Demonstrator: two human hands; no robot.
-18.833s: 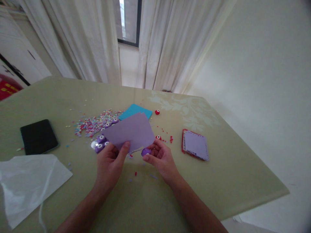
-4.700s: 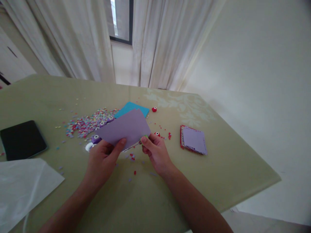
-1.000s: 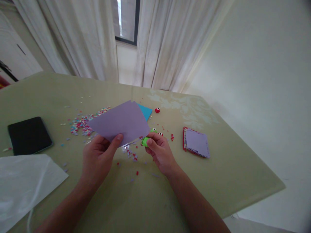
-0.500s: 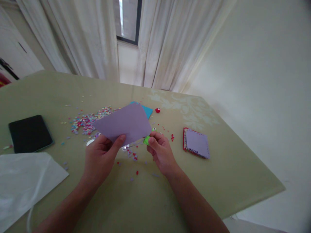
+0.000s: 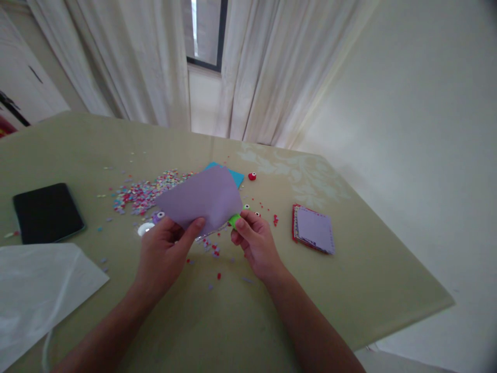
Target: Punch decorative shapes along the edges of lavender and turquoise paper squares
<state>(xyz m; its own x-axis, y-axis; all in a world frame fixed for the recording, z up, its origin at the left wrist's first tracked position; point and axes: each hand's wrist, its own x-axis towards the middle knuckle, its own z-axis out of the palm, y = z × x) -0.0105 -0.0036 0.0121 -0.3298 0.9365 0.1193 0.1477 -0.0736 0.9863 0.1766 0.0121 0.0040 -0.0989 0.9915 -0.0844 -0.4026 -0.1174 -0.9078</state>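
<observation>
The left hand [image 5: 163, 248] has its grip closed on the near left edge of a purple paper [image 5: 204, 197], thumb on top and fingers behind. The paper is raised above the surface [image 5: 349, 290], tilted, between the two hands. The right hand [image 5: 258, 243] has its grip pinched around a small green piece [image 5: 234, 221], which meets the paper at its near right corner.

Just beyond the right hand's fingers, and partly hidden by them, sit a green eye [image 5: 246, 206] and a red eye [image 5: 257, 214]. A red figure [image 5: 252, 176] stands farther off, near a blue paper [image 5: 236, 177] that the purple one partly covers.

Confetti [image 5: 134, 197] lies heaped to the far left of the paper, with loose red and purple bits [image 5: 212, 247] on the near side. By the left hand are a purple figure [image 5: 158, 216] and a white disc [image 5: 145, 229]. Farther left lies a black tablet [image 5: 48, 212], with a white bag [image 5: 42, 300] nearer. A card stack [image 5: 314, 229], purple on top, lies to the right.
</observation>
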